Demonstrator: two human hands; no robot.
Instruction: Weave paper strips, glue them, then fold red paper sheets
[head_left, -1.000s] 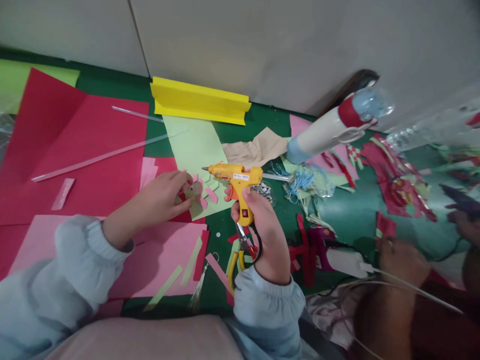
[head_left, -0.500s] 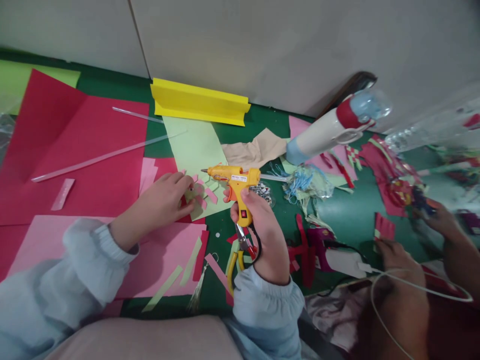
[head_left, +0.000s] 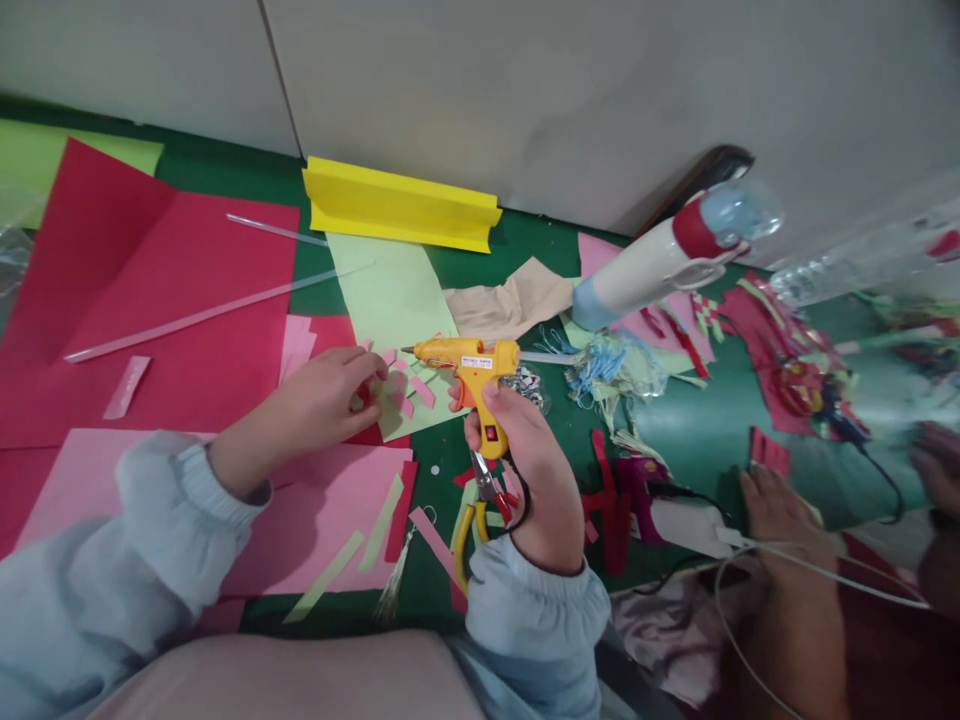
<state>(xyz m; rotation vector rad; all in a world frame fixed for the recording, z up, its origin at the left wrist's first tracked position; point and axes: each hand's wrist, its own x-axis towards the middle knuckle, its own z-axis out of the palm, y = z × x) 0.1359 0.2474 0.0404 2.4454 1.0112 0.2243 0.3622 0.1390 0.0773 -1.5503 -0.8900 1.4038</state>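
Note:
My right hand [head_left: 517,415] grips a yellow hot glue gun [head_left: 472,360] by its handle, a finger at the orange trigger. The gun's nozzle points left, and a clear glue stick [head_left: 547,356] sticks out of its back. Just left of the nozzle lies a small woven piece of pink and light green paper strips [head_left: 405,385], on a light green sheet [head_left: 390,290]. My left hand [head_left: 330,395] is beside this piece, fingers and thumb curled toward each other; whatever is between them, if anything, I cannot make out.
Red paper [head_left: 210,260], pink paper [head_left: 322,510] and folded yellow paper [head_left: 397,205] lie around. Yellow-handled pliers [head_left: 465,540] are below the gun. A bottle [head_left: 645,265] and blue tassels [head_left: 600,360] lie right. A co-worker's hand [head_left: 780,510] touches a red piece [head_left: 770,452].
My left hand has drawn slightly left, off the woven strips, its fingers more curled. The glue gun has barely moved. The co-worker's far hand has let go of a dark tool and moved right.

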